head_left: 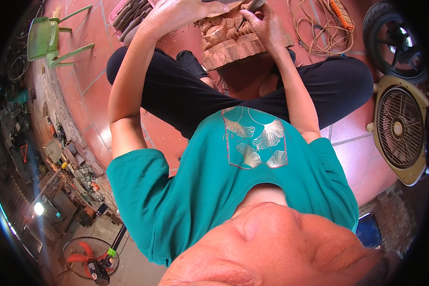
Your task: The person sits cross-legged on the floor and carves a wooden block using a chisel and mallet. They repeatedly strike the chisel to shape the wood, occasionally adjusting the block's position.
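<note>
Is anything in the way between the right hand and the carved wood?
Only the dark tool that the right hand holds, slanting toward the carved wood. Nothing else visible stands between them.

A tiled, reddish floor [89, 93] is spreading around the carving [226, 38], whose own support is lying in shadow, too dark to tell. To the carving's left, a pink basket [116, 12] is sitting near it and a green chair [43, 39] is standing farther off. To its right, a looped cord [336, 44] and an orange strip [342, 15] are lying near; a wheel [405, 56] and a box fan [398, 127] are resting beyond them.
</note>
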A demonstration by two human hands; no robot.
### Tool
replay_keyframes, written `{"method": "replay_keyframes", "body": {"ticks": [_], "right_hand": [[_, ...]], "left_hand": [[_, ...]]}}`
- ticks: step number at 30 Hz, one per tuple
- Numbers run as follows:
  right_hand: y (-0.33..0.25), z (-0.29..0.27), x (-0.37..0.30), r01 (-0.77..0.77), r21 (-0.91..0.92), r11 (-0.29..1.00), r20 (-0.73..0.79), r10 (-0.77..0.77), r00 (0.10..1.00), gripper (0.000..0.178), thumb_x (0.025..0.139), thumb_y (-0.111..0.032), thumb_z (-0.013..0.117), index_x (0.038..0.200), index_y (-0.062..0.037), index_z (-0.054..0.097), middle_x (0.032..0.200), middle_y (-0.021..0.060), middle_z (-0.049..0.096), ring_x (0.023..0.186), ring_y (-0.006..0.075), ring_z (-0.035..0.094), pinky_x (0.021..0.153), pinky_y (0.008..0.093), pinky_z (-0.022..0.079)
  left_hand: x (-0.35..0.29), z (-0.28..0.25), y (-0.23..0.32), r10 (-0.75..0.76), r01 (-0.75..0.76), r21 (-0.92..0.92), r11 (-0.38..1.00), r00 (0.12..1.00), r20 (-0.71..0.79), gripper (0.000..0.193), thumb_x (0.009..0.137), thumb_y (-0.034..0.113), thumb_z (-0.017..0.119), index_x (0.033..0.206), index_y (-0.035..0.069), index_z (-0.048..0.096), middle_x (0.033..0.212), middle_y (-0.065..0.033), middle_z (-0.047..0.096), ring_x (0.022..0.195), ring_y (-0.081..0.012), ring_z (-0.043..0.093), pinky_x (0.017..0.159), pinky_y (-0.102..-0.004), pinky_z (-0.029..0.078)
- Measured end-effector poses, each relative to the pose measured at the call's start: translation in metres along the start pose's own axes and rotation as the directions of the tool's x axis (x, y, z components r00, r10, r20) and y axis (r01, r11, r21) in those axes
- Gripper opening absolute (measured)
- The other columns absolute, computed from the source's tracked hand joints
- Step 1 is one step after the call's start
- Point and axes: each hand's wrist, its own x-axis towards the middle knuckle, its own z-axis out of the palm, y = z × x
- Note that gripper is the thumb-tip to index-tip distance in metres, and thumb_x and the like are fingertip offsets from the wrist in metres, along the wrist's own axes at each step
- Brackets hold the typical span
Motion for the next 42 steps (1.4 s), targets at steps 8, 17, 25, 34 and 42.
{"method": "replay_keyframes", "body": {"ticks": [8,17,25,34,42], "right_hand": [[0.006,-0.003,-0.001,-0.166,0.119,0.979,0.025,0.164,0.986,0.023,0.091,-0.003,0.077,0.109,-0.0025,0.064,0.086,0.0039,0.069,0.073,0.0106,0.067,0.060,0.0277,0.056],[0.005,-0.006,-0.003,-0.121,0.022,0.992,0.042,0.120,0.992,0.027,0.090,0.000,0.077,0.116,-0.0021,0.067,0.091,0.0042,0.071,0.080,0.0104,0.067,0.070,0.0281,0.057],[-0.010,-0.006,-0.007,-0.077,0.037,0.996,0.042,0.075,0.996,0.025,0.090,0.001,0.075,0.114,-0.0007,0.067,0.094,0.0050,0.071,0.086,0.0112,0.068,0.076,0.0282,0.056],[-0.002,-0.006,-0.006,-0.056,-0.073,0.996,0.039,0.059,0.997,0.019,0.089,-0.002,0.078,0.103,0.0007,0.066,0.083,0.0063,0.070,0.076,0.0106,0.066,0.069,0.0292,0.056],[-0.006,-0.002,-0.006,-0.017,-0.020,1.000,-0.016,0.017,1.000,0.019,0.088,-0.005,0.080,0.097,-0.0011,0.065,0.081,0.0079,0.070,0.074,0.0124,0.068,0.067,0.0312,0.056]], "left_hand": [[-0.006,0.000,0.001,-0.038,0.032,-0.171,0.985,0.999,-0.033,0.063,0.091,0.021,0.076,0.148,0.005,0.054,0.142,-0.0174,0.063,0.126,-0.0244,0.062,0.106,-0.0360,0.049],[-0.005,-0.005,0.012,-0.048,0.035,-0.273,0.961,0.998,-0.042,0.068,0.090,0.018,0.076,0.152,0.007,0.050,0.145,-0.0153,0.062,0.130,-0.0211,0.059,0.109,-0.0350,0.046],[-0.009,-0.005,0.019,0.066,-0.096,-0.365,0.926,0.993,-0.093,0.070,0.091,0.021,0.077,0.153,0.008,0.049,0.147,-0.0138,0.060,0.130,-0.0198,0.057,0.111,-0.0351,0.045],[-0.007,-0.007,0.018,0.019,-0.019,-0.014,1.000,1.000,0.018,0.069,0.090,0.023,0.077,0.151,0.008,0.050,0.144,-0.0173,0.062,0.128,-0.0293,0.062,0.108,-0.0373,0.047],[-0.007,-0.003,0.011,0.121,-0.132,-0.155,0.979,0.990,-0.077,0.068,0.089,0.021,0.077,0.151,0.008,0.051,0.137,-0.0208,0.064,0.124,-0.0331,0.064,0.106,-0.0391,0.048]]}}
